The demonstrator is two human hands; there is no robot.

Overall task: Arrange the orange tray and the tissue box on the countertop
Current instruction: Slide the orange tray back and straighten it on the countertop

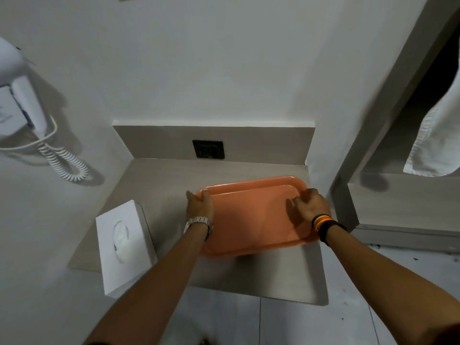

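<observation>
Both hands are working the orange tray (251, 220) near the counter's (159, 180) right edge — left hand (200, 205) pinching its left rim, right hand (312, 204) curled loosely over its right end. Tissue box (124, 245) is overhanging the front-left corner — 1 nudge could topple it.

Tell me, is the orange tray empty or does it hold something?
Empty. The orange tray shows only its bare orange floor; the hands, left hand and right hand, rest at its two ends.
</observation>
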